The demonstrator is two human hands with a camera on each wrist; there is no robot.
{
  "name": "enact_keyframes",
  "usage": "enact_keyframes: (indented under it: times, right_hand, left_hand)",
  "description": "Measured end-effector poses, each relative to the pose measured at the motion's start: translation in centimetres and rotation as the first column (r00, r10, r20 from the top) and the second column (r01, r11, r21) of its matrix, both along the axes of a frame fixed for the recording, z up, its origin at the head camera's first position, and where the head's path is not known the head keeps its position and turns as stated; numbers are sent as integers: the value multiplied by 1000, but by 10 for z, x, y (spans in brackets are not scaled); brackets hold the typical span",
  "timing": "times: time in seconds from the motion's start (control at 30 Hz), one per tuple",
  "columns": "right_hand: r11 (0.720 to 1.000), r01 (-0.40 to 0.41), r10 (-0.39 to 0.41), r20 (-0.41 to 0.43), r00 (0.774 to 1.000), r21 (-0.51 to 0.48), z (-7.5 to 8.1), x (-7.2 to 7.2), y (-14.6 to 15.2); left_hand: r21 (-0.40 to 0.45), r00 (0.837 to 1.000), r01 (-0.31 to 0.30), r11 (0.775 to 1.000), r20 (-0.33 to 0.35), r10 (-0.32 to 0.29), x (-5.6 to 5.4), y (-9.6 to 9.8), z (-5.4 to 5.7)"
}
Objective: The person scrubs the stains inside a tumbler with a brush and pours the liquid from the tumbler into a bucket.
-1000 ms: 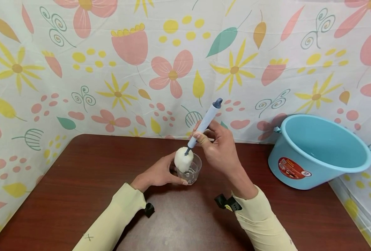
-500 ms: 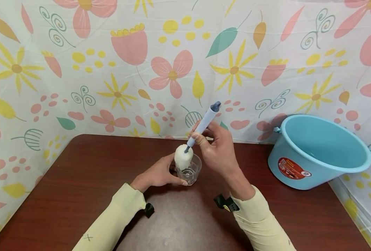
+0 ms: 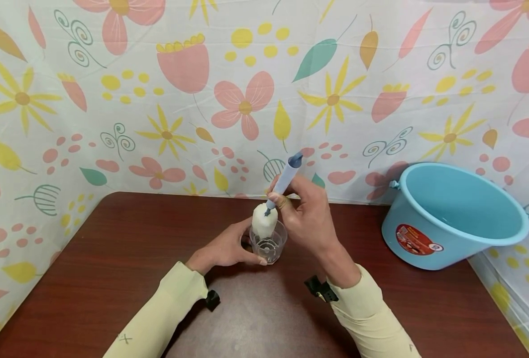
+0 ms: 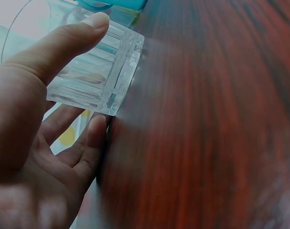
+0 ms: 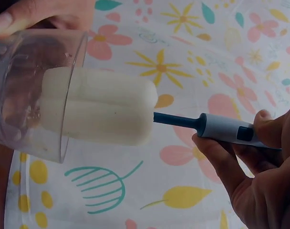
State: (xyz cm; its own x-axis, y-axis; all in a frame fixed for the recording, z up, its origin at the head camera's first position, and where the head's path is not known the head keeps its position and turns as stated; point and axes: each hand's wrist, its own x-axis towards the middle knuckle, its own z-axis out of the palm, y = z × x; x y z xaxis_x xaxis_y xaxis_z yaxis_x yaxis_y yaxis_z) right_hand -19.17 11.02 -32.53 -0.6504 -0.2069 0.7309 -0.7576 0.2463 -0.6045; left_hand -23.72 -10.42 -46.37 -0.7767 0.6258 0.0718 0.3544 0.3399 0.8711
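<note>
Left hand (image 3: 224, 248): grip curled part-way round clear cup (image 3: 270, 252), upright on tabletop (image 3: 112, 278). Right hand (image 3: 311, 216): grip pinched snug on brush handle (image 3: 285, 178), top leaning right. White sponge (image 3: 264, 224) half inside cup, half above rim. Advisable: keep cup braced, straighten handle, press gently, twist slowly.

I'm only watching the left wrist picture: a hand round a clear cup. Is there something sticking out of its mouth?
Observer: Yes. A white sponge head sits partly inside the cup and pokes out past its rim.

Visitor: Oh! Is it joined to anything?

Observer: To a dark shaft on a pale-blue handle, which the right hand grips.

Visitor: And that bit of blue at the top of my picture?

Observer: Probably the bucket; the head view shows a red label on its side.
</note>
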Motion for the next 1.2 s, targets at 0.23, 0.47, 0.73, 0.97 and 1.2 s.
enact_keyframes:
  times: [0.23, 0.47, 0.73, 0.97, 1.2]
  right_hand:
    - [998, 25, -24, -18, 1000, 55, 2, 2, 2]
    - [992, 45, -40, -45, 998, 115, 5, 5, 3]
    - [980, 78, -74, -30, 997, 184, 10, 9, 5]
    - [976, 80, -81, 1, 997, 202, 14, 11, 8]
    - [972, 92, -96, 9, 995, 218, 16, 13, 11]
  left_hand:
    - [-10, 1000, 2, 1000, -9, -2, 0, 0, 0]
    - [-6, 1000, 12, 1000, -26, -13, -2, 0, -1]
    - [-12, 1000, 5, 1000, -27, -6, -1, -1, 0]
    - [11, 999, 22, 1000, -28, -22, -1, -2, 0]
    - [28, 999, 36, 999, -37, -35, -2, -1, -2]
